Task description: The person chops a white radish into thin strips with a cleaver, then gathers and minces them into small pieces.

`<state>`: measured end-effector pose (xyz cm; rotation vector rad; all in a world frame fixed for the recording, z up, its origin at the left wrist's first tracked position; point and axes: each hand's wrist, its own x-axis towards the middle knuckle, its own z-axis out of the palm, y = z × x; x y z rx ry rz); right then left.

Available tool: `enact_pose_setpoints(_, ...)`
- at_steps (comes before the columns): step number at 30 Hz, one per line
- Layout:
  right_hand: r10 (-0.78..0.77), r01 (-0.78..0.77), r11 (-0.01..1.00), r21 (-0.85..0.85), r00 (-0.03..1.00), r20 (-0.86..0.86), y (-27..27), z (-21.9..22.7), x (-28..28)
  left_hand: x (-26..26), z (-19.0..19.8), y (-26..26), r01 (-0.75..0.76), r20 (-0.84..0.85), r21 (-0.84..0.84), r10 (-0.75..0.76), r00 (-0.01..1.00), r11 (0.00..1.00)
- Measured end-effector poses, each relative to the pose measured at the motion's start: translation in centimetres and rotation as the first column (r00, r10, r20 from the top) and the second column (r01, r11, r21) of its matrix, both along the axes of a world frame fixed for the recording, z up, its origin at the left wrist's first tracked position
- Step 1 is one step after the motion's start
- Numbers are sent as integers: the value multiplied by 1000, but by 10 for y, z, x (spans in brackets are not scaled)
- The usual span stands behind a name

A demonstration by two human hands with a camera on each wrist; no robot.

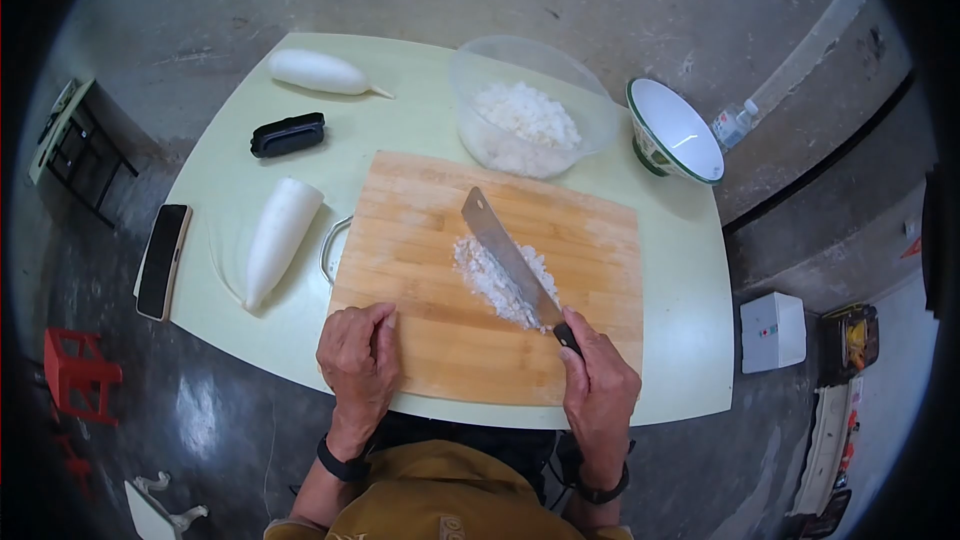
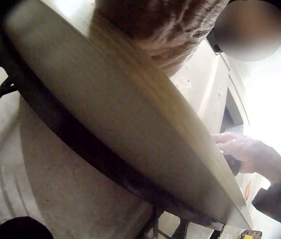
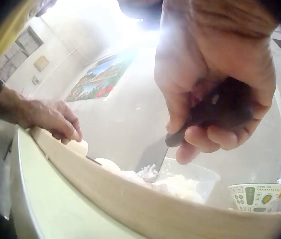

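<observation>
The right hand (image 1: pixel 603 380) grips the black handle of a cleaver (image 1: pixel 508 255), its blade lying across a pile of chopped white radish (image 1: pixel 493 285) on the wooden board (image 1: pixel 420 360). From the right wrist view, the right hand (image 3: pixel 217 84) has its fingers round the dark handle, and the blade (image 3: pixel 156 162) reaches down to the white bits (image 3: pixel 149 173). The left hand (image 1: pixel 360 355) rests on the board's near left corner, fingers curled under with nothing visible in them; the left wrist view shows only part of that hand (image 2: pixel 165 30) at the board edge.
Behind the board stands a clear bowl (image 1: pixel 590 105) of chopped white pieces, beside a green-rimmed bowl (image 1: pixel 680 130) and a bottle (image 1: pixel 735 124). To the left lie two white radishes (image 1: pixel 280 240), a black case (image 1: pixel 288 135) and a phone (image 1: pixel 163 262). A metal handle (image 1: pixel 329 250) protrudes beside the board.
</observation>
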<state>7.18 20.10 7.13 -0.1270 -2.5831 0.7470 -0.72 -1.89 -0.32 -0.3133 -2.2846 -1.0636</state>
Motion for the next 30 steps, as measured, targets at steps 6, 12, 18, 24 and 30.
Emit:
enact_pose_setpoints(6,25,-26,1000,-16,999,-43,-2,-3,-1,1,1,1,-19,7,-6,19,1000,1000)
enact_pose_setpoints(12,18,-20,999,-49,999,-51,-2,-1,-2,0,1,1,-3,-2,7,3,1000,1000)
enact_pose_setpoints(18,-35,39,996,-82,998,55,-3,7,1,1,1,0,-4,27,-4,4,1000,1000)
enact_pose_setpoints(24,-8,8,1000,-15,1000,-26,2,0,-3,0,-1,0,-5,9,-5,5,1000,1000)
enact_pose_setpoints(30,38,-38,998,-51,999,11,-4,2,0,0,1,1,-2,2,5,2,1000,1000)
